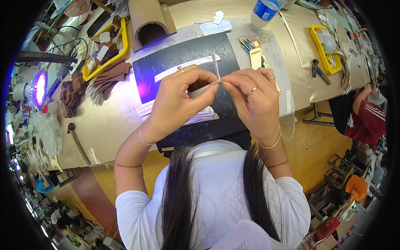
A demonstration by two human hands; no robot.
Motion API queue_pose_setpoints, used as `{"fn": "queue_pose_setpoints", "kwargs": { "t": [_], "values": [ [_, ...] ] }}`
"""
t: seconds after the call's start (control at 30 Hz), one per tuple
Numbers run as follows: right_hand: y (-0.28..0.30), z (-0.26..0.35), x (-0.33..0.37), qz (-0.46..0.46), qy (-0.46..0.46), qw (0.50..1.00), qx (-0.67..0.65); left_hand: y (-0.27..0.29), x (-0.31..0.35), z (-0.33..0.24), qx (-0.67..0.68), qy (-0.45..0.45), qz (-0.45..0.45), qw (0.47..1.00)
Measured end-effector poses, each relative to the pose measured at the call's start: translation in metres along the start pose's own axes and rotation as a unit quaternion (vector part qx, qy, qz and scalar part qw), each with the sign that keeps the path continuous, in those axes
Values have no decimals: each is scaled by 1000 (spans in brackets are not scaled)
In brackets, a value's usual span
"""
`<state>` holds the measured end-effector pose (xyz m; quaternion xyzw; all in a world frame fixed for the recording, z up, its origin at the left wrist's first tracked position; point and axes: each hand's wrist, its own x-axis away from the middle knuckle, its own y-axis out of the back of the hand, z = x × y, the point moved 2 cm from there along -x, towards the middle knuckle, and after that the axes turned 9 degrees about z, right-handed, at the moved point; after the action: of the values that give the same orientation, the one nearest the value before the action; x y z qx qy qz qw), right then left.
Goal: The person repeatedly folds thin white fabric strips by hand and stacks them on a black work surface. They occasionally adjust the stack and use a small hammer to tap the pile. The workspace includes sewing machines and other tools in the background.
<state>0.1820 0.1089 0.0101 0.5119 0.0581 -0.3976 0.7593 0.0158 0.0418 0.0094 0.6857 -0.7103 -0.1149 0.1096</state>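
Observation:
Over a dark cutting mat, my left hand and my right hand meet with fingertips almost touching. Between them they pinch a thin pale strip, one part of which stands up from the fingertips while another runs beneath my left fingers. What the strip is made of I cannot make out. Behind my left hand lies a flat white strip on the mat. Several more white strips are piled below my hands, partly hidden by my left hand and forearm.
A yellow basket and bundles of brown strips lie left, near a lit lamp and a hammer. A curved brown block and a water bottle stand behind. Right are pens and another hammer.

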Motion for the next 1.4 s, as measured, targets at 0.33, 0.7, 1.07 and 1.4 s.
{"fn": "queue_pose_setpoints", "kwargs": {
  "t": [0.33, 0.7, 1.07, 1.4],
  "values": [
    [10, -27, 4, -43, -80, 996, -7, 25, 12, 15, 75, 130, 21, 988],
    [12, -54, 25, -47, -164, 985, -12, 46, 41, 79, 72, 242, 68, 965],
    [9, -53, 27, -26, -180, 983, -27, -6, 74, 95, -221, 131, 26, 966],
    [3, -52, 25, -9, -175, 984, -26, 11, 19, 85, -359, 8, -44, 932]
  ]
}}
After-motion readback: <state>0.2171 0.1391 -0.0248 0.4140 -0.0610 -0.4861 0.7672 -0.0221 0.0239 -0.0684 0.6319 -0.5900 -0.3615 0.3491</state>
